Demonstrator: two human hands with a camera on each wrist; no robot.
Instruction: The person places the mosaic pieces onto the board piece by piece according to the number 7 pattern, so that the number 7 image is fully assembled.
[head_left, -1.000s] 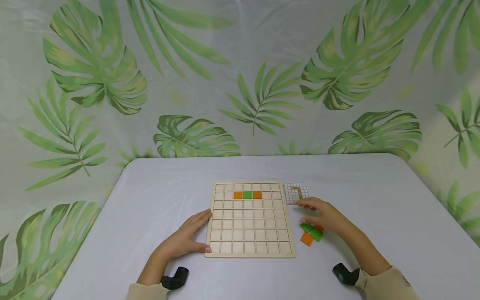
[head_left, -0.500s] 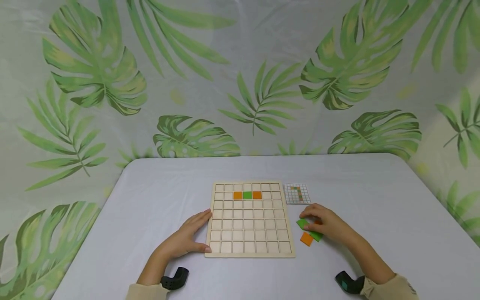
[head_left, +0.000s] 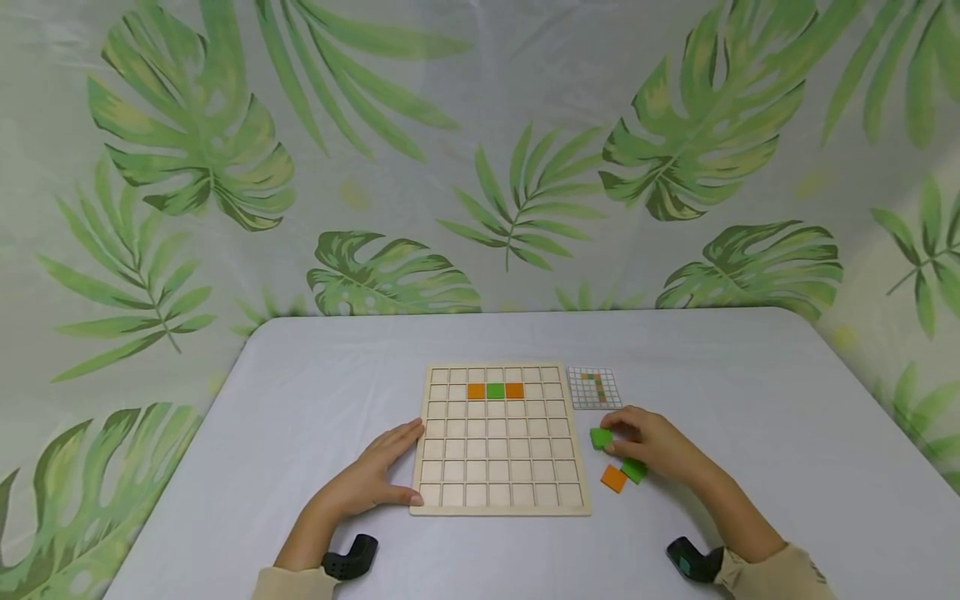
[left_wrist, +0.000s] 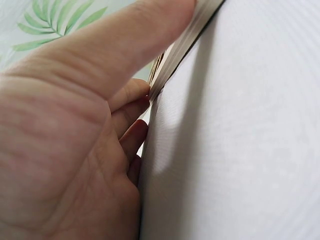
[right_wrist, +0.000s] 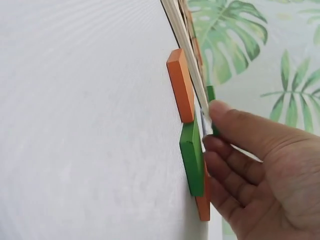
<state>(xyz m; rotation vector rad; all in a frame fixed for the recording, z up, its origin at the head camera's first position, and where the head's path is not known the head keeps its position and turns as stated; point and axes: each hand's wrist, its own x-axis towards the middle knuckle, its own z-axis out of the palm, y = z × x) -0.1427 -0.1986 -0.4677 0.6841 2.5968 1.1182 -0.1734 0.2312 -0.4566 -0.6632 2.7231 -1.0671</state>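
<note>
A pale wooden grid board (head_left: 497, 510) lies flat on the table. My left hand (head_left: 378, 468) rests against its left edge, thumb and fingers spread and touching the rim. To the right of the board, my right hand (head_left: 654, 442) pinches a green square tile (head_left: 601, 438) between thumb and fingers. In the right wrist view this tile is raised off the cloth. Another green tile (head_left: 633, 471) and an orange tile (head_left: 613, 478) lie under and beside that hand. A further orange tile (right_wrist: 203, 202) shows only in the right wrist view, partly behind the green one.
On the board an orange tile (head_left: 476, 391), a green tile (head_left: 495, 391) and an orange tile (head_left: 513, 391) sit side by side in the second row. A small printed grid card (head_left: 594, 388) lies at the board's upper right. White cloth covers the table (head_left: 337, 358).
My right hand has come down from near the card to the loose tiles and taken hold of a green tile, lifting it slightly leftward. The left hand has stayed still.
</note>
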